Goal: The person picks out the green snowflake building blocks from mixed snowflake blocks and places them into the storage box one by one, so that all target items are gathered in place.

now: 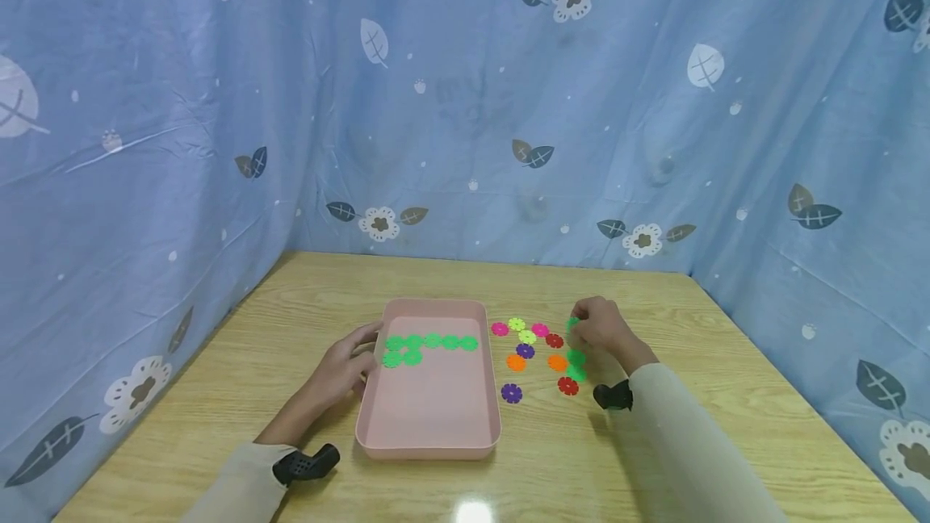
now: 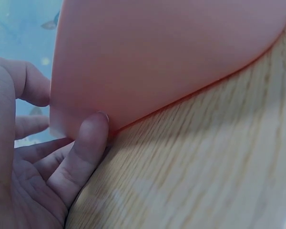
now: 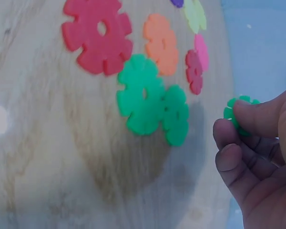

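My left hand (image 1: 345, 363) holds the left wall of a shallow pink tray (image 1: 436, 426). In the left wrist view its thumb (image 2: 93, 138) presses the tray's outer wall (image 2: 157, 57), and a finger meets the rim. Inside the tray several green flower-shaped discs (image 1: 433, 340) lie in a row, with two more below its left end. Right of the loose pieces, my right hand (image 1: 603, 325) pinches a green notched disc (image 3: 243, 112) between thumb and index finger, above the table. Two green discs (image 3: 143, 95) lie overlapping beneath that hand.
Between tray and right hand lie loose discs: purple (image 1: 512, 393), orange (image 1: 516, 362), red (image 1: 568, 386), pink (image 1: 500, 329) and yellow (image 1: 517, 324). The wooden table (image 1: 327, 281) is bordered by a blue patterned curtain (image 1: 465, 103) behind and at both sides.
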Demonstrator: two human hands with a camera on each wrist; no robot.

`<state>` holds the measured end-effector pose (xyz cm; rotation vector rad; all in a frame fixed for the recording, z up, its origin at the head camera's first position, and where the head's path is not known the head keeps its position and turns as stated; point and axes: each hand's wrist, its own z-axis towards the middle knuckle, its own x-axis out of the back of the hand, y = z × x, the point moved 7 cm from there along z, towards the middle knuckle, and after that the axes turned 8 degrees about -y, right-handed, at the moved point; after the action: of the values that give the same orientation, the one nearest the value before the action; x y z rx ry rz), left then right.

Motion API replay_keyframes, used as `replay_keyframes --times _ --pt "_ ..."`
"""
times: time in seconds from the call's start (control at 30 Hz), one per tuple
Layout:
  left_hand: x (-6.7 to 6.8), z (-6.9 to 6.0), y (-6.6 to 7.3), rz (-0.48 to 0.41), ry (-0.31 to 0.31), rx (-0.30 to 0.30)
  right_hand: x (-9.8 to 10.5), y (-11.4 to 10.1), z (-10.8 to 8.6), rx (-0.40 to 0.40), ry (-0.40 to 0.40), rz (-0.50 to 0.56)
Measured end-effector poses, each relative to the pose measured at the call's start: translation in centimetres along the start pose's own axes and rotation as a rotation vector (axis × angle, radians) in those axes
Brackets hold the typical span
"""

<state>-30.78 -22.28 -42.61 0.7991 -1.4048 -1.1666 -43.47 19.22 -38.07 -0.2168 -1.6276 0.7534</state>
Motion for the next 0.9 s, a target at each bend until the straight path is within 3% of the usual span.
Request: replay_keyframes --times 0.3,0.63,0.9 --pt "0.0 0.1 -0.1 0.007 -0.002 0.000 0.2 -1.3 -0.1 -0.006 0.028 0.079" --pt "0.0 0.0 0.0 0.011 0.007 -0.004 0.1 -4.0 0.4 0.092 0.117 0.165" --pt "0.0 0.0 -0.1 0.009 0.009 0.001 -1.1 -6.8 0.9 0.121 0.094 0.238"
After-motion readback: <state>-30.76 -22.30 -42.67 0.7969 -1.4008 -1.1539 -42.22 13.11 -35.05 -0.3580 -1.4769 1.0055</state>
